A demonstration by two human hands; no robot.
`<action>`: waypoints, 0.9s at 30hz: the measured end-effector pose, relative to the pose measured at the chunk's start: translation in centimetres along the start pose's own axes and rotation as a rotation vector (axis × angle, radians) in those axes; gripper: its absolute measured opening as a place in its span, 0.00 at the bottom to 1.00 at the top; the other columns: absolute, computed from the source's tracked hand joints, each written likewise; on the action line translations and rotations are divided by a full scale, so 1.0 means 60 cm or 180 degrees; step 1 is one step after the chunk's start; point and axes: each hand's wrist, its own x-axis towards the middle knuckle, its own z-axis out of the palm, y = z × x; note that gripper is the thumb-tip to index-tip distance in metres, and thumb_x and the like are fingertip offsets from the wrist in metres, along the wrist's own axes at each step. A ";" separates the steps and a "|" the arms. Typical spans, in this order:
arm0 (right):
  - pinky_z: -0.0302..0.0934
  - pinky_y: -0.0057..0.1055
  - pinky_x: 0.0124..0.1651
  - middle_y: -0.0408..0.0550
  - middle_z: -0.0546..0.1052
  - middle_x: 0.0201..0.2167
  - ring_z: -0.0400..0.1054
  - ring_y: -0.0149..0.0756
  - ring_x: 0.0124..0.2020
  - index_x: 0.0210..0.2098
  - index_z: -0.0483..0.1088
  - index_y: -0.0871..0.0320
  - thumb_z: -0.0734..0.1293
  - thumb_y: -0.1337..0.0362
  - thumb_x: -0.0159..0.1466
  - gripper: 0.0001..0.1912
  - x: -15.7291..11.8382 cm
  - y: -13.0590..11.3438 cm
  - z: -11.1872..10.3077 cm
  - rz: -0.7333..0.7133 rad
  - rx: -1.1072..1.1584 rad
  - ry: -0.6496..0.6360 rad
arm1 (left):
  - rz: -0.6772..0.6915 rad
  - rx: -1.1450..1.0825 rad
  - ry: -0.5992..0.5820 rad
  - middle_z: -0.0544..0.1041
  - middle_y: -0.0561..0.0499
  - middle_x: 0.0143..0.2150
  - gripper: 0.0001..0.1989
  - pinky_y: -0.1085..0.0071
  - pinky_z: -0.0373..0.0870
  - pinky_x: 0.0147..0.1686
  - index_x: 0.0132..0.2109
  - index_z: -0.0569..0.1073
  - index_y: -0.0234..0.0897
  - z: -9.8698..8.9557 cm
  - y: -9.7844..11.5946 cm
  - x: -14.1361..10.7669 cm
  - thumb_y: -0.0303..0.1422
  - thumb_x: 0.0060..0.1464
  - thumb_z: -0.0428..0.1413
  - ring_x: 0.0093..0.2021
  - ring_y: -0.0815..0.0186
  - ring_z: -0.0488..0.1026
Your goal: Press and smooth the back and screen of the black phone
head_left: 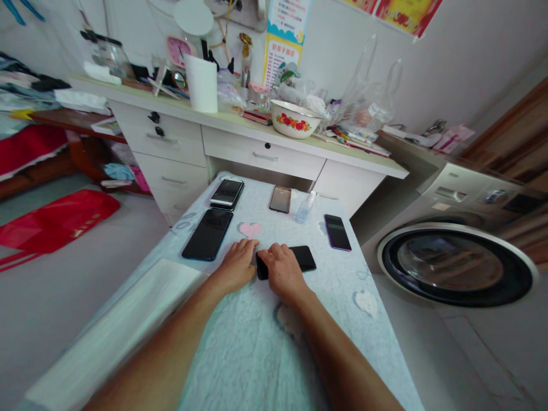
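A black, glossy smartphone (305, 258) lies face up and slightly aslant near the middle of a pale blue-green cloth with heart prints (244, 354), which covers the table. The right hand (282, 272) rests over the phone, fingers bent and drawn together towards its left end; whether it grips the phone or only presses on it, I cannot tell. The left hand (237, 266) lies just beside that left end, fingers close together and reaching towards a pink printed heart (250, 229); whether its fingertips touch the phone is unclear. To the left lies a large, dark smartphone with a blue edge (208, 234), and beyond it a silver-framed smartphone (228, 192) on top of another dark one. Further back are a brownish, translucent-looking rectangular phone or case (280, 199) and a clear spray bottle with pale blue contents (304, 209); a slim black smartphone with a purple edge (338, 232) lies to the right. Behind the table, a white desk with drawers (240, 141) bears a white enamel bowl with red flowers (295, 120). The tall wall poster (282, 54) carries Chinese characters, its heading apparently beginning 好孩子, with smaller lines too blurred to read. Gold lettering on the red bag (64, 220) on the floor is illegible, as are the markings on the grey front-loading washing machine (464, 185).
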 end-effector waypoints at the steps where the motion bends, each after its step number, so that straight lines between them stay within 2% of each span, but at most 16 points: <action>1: 0.50 0.34 0.44 0.51 0.68 0.41 0.57 0.40 0.41 0.51 0.69 0.53 0.55 0.66 0.68 0.16 -0.001 0.003 -0.001 0.0055 -0.0009 -0.0006 | 0.0014 0.0004 -0.0004 0.65 0.42 0.56 0.27 0.61 0.57 0.58 0.55 0.60 0.35 0.000 0.000 0.000 0.23 0.45 0.47 0.58 0.56 0.60; 6: 0.51 0.35 0.44 0.52 0.68 0.41 0.58 0.40 0.41 0.53 0.69 0.53 0.54 0.69 0.68 0.19 -0.010 0.031 -0.004 0.0397 -0.0117 -0.0017 | -0.0001 -0.0020 -0.0057 0.66 0.43 0.54 0.24 0.60 0.57 0.57 0.55 0.62 0.36 -0.008 0.005 0.000 0.26 0.48 0.47 0.57 0.56 0.61; 9: 0.51 0.34 0.45 0.52 0.68 0.41 0.58 0.40 0.41 0.52 0.69 0.54 0.56 0.71 0.67 0.18 -0.019 0.051 -0.004 0.0544 -0.0138 0.0038 | 0.0029 -0.0003 -0.0104 0.66 0.43 0.53 0.23 0.60 0.58 0.56 0.54 0.63 0.36 -0.013 0.011 -0.004 0.33 0.50 0.50 0.56 0.54 0.62; 13: 0.51 0.33 0.44 0.52 0.68 0.40 0.58 0.40 0.41 0.49 0.71 0.54 0.56 0.72 0.66 0.18 -0.030 0.075 -0.004 0.0708 -0.0124 0.0105 | 0.0033 0.0048 -0.0106 0.65 0.43 0.52 0.31 0.59 0.61 0.54 0.53 0.65 0.37 -0.016 0.015 -0.008 0.43 0.42 0.59 0.53 0.51 0.63; 18: 0.50 0.31 0.44 0.52 0.68 0.38 0.58 0.40 0.41 0.48 0.72 0.54 0.57 0.75 0.64 0.19 -0.042 0.101 -0.007 0.0973 -0.0152 0.0204 | 0.0049 0.0038 -0.0114 0.65 0.44 0.52 0.32 0.61 0.61 0.54 0.52 0.65 0.38 -0.016 0.012 -0.009 0.41 0.39 0.61 0.53 0.52 0.62; 22: 0.50 0.31 0.44 0.52 0.68 0.37 0.59 0.39 0.40 0.45 0.73 0.54 0.56 0.73 0.66 0.18 -0.050 0.118 -0.009 0.1123 -0.0204 0.0174 | 0.0070 0.0055 -0.0128 0.65 0.45 0.52 0.33 0.61 0.61 0.54 0.53 0.65 0.39 -0.017 0.011 -0.009 0.39 0.37 0.62 0.54 0.52 0.62; 27: 0.49 0.30 0.45 0.52 0.68 0.37 0.60 0.39 0.42 0.47 0.73 0.54 0.55 0.73 0.66 0.18 -0.056 0.134 -0.008 0.1233 -0.0233 0.0200 | 0.0088 0.0048 -0.0127 0.65 0.44 0.52 0.33 0.61 0.61 0.54 0.53 0.65 0.38 -0.017 0.009 -0.009 0.39 0.37 0.62 0.54 0.52 0.63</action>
